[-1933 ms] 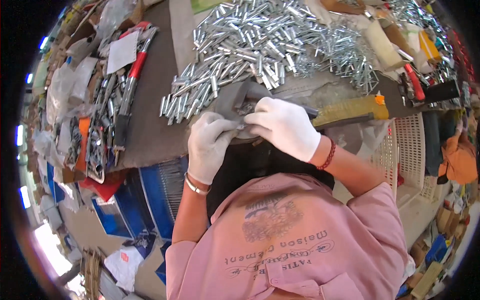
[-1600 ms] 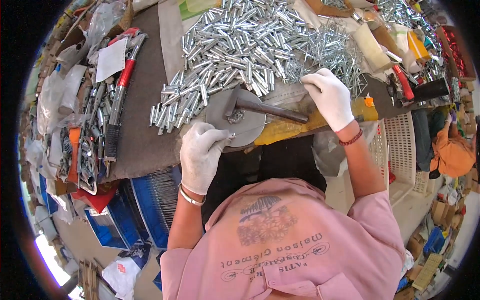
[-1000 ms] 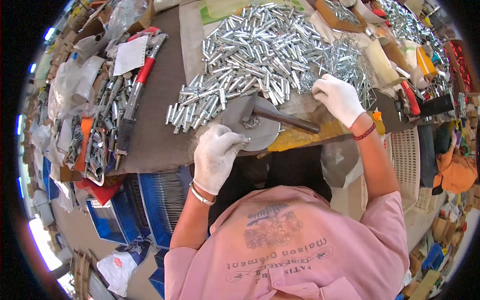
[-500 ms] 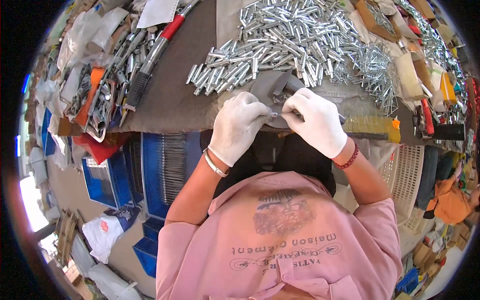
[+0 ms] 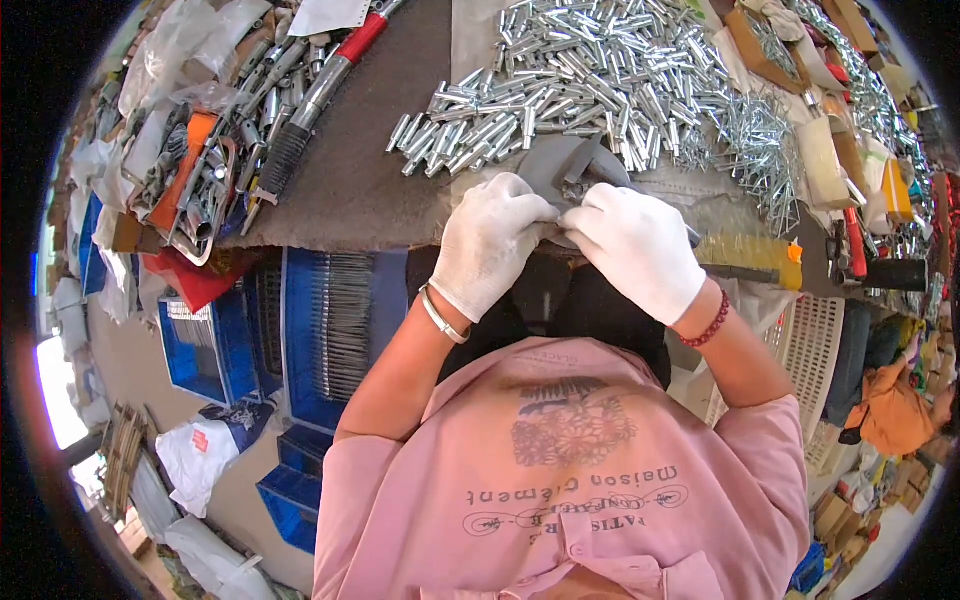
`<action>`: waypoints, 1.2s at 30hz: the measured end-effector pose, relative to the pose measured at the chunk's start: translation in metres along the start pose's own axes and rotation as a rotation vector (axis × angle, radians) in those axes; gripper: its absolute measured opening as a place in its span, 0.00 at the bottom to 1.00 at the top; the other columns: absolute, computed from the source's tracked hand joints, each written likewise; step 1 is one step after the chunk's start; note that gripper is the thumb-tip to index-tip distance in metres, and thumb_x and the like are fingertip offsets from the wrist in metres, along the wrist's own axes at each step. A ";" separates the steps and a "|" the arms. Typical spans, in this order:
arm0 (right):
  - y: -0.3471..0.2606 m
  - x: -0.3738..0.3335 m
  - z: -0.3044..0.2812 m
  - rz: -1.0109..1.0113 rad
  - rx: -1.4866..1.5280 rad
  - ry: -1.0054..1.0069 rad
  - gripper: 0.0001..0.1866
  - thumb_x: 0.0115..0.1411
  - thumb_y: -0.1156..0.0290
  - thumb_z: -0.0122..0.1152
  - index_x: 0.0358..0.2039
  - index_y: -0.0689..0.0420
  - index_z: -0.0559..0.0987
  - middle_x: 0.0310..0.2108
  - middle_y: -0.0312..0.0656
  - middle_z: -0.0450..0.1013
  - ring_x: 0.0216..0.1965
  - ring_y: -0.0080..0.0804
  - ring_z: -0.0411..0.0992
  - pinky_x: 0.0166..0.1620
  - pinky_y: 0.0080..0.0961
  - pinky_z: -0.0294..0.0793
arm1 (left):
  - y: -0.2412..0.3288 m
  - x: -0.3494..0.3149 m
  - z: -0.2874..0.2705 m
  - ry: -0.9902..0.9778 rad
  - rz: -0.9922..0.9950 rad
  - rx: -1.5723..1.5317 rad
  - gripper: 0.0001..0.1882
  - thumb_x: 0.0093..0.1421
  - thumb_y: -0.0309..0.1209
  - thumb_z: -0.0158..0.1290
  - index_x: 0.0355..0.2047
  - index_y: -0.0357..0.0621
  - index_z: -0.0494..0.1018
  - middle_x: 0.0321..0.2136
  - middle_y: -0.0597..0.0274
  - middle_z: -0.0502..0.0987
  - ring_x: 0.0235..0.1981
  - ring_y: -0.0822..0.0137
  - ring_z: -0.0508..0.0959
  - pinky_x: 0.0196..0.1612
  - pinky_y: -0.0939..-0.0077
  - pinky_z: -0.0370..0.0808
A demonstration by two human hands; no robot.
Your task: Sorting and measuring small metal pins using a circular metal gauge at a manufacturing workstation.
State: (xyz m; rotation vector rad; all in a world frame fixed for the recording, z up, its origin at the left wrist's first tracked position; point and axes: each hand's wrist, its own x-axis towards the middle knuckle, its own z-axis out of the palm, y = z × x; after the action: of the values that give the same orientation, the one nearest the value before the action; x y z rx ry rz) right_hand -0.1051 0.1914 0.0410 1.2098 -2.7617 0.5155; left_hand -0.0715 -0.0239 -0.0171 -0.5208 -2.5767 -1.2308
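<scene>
My left hand (image 5: 492, 240) and my right hand (image 5: 638, 248), both in white gloves, meet at the near edge of the bench. Their fingers are closed in pinches, tip to tip. Between the left fingertips is a small metal piece, nearly hidden now; what the right fingers pinch is too covered to make out. Just beyond the hands sits a dark grey metal fixture (image 5: 583, 160) with a rounded base. Behind it spreads a heap of short shiny metal tubes (image 5: 600, 75), with thin metal pins (image 5: 762, 150) piled at its right.
Tools and a red-and-black rod (image 5: 325, 85) lie at the left of the bench (image 5: 350, 180). Blue bins (image 5: 305, 340) with metal rods stand below left, a white plastic basket (image 5: 805, 350) below right. Cardboard boxes (image 5: 765, 45) and a red-handled tool (image 5: 855, 240) are at the right.
My hands have drawn closer together, and the bright metal tip that showed between them is now mostly covered by the fingers. The whole view has shifted slightly.
</scene>
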 end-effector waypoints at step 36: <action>0.015 -0.036 -0.004 0.209 -0.114 0.194 0.21 0.55 0.68 0.76 0.50 0.52 0.82 0.46 0.43 0.75 0.49 0.48 0.76 0.50 0.44 0.76 | -0.003 -0.001 -0.006 0.024 -0.054 -0.099 0.08 0.51 0.23 0.71 0.33 0.44 0.86 0.31 0.57 0.79 0.35 0.53 0.81 0.39 0.61 0.78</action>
State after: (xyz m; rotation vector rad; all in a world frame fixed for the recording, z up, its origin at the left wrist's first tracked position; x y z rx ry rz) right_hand -0.0918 0.2270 0.0329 0.8061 -2.7213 0.4581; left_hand -0.0712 -0.0301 -0.0158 -0.4561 -2.5360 -1.3793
